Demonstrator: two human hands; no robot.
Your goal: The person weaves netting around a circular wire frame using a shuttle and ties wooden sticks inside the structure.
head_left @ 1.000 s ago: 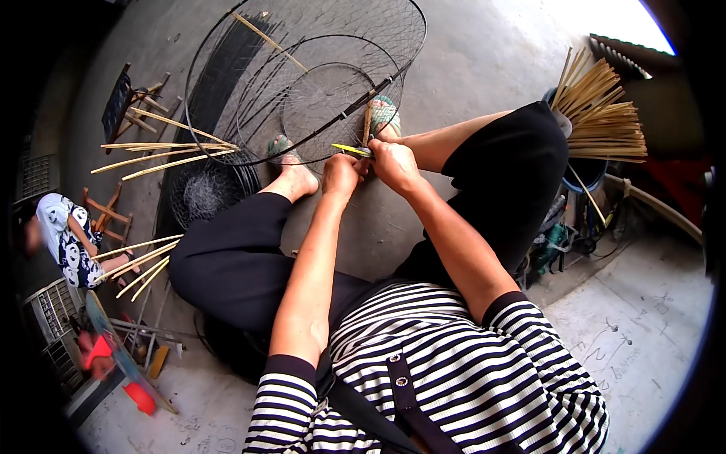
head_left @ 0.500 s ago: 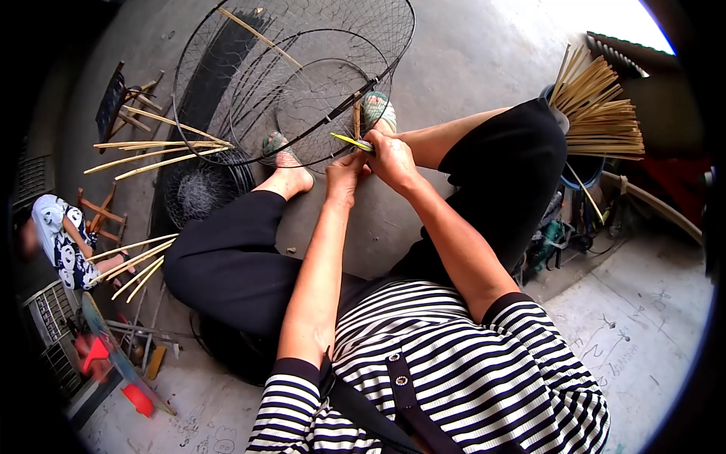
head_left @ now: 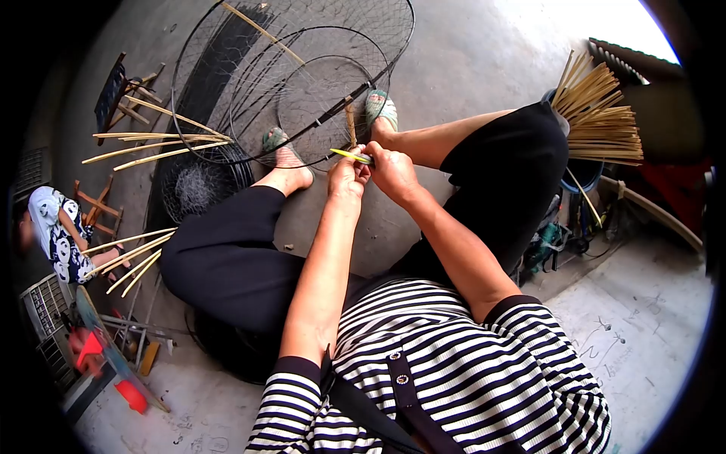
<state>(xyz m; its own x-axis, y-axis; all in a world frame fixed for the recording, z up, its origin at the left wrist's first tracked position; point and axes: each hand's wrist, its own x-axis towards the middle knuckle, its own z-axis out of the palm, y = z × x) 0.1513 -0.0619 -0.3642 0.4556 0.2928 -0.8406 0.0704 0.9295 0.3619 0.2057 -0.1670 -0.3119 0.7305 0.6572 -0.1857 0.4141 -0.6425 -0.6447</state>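
My right hand (head_left: 393, 172) is closed around a slim yellow-green pointed tool (head_left: 352, 157), whose tip points left over my other hand. My left hand (head_left: 347, 178) is closed just beside it, its fingers pressed together; what they pinch is hidden. A short brown stick (head_left: 351, 125) runs from the fingers up to the dark rim of a round wire-hooped net cage (head_left: 327, 118). The cage lies tilted above my feet, its fine mesh stretched over several black hoops. A pale bamboo strip (head_left: 265, 34) lies across its far left part.
A bundle of bamboo strips (head_left: 601, 121) stands in a blue bucket (head_left: 584, 172) by my right knee. More strips (head_left: 162, 144) stick out at the left, near dark coiled netting (head_left: 193, 189). A wooden folding stool (head_left: 125, 98) and a seated person (head_left: 64, 231) are further left.
Both hands have shifted very slightly, and the yellow-green tool now lies lower across my left fingers. The net cage's rim and brown stick have tilted a little to the left.
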